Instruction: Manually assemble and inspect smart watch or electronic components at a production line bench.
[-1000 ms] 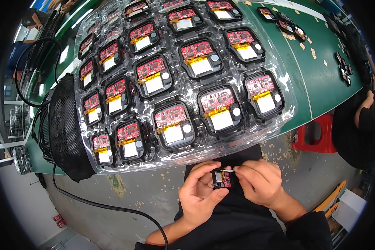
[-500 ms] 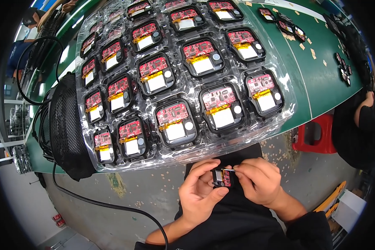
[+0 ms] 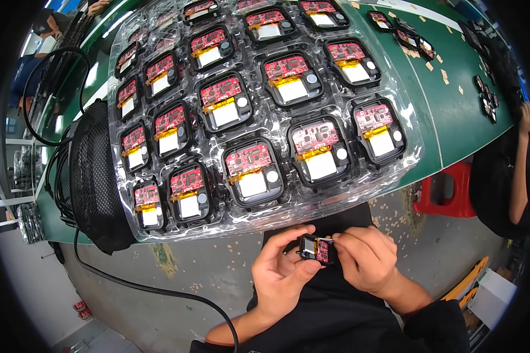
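Observation:
My left hand (image 3: 284, 276) is closed round the edges of a small black device housing (image 3: 302, 247), held over my lap. Inside the housing sit a red circuit board (image 3: 322, 251), a pale battery-like block and a strip of yellow tape. Pinched in my right hand (image 3: 368, 259) is a thin metal tool (image 3: 325, 239), whose tip reaches the upper edge of the housing by the yellow tape. My fingers cover most of the tool, so its exact kind is hidden. Just beyond my hands lies a clear plastic tray (image 3: 218, 230) with several similar housings (image 3: 254, 172) in its pockets.
The tray rests on a green table (image 3: 453, 132). A black mesh bag (image 3: 100, 176) and a black cable (image 3: 159, 289) are at the left. More housings (image 3: 406, 38) lie at the far right. A red stool (image 3: 444, 191) and another person's arm (image 3: 519, 170) are at the right.
The housing has tilted slightly in my left hand, while the tool tip stays at its upper edge. At the right, the other person's arm has shifted. The tray appears slightly farther right.

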Tool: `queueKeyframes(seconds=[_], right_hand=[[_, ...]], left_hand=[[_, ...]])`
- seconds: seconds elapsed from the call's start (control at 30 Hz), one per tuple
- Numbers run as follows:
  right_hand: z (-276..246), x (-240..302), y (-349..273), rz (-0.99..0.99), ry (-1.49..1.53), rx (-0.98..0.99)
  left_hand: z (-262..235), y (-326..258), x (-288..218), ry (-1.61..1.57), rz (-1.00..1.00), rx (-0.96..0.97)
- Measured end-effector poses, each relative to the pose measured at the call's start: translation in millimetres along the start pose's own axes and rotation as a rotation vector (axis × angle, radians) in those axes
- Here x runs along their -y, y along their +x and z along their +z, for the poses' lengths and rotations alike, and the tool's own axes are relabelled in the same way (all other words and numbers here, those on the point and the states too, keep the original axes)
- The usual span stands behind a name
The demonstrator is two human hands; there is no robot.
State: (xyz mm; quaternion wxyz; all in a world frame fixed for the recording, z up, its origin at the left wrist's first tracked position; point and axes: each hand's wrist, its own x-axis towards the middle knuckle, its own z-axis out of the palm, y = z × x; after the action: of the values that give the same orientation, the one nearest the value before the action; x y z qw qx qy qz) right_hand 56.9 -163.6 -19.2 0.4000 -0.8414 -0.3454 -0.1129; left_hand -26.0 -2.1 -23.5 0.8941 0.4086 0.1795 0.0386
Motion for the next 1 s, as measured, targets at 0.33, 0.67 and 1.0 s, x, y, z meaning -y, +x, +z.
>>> queueKeyframes(seconds=[0.33, 0.67, 1.0], right_hand=[[-2.3, 2.1, 2.2, -0.029, -0.097, 0.030], [-8.1, 3.7, 2.5, -0.013, -0.120, 0.075], [-12.0, -3.4, 2.8, 0.066, 0.018, 0.096]], left_hand=[[1.2, 1.2, 1.0, 0.024, -0.005, -0.015], [16.6, 1.2, -0.4, 0.082, 0.026, -0.105], [-5.1, 3.3, 5.0, 0.011, 0.066, 0.115]])
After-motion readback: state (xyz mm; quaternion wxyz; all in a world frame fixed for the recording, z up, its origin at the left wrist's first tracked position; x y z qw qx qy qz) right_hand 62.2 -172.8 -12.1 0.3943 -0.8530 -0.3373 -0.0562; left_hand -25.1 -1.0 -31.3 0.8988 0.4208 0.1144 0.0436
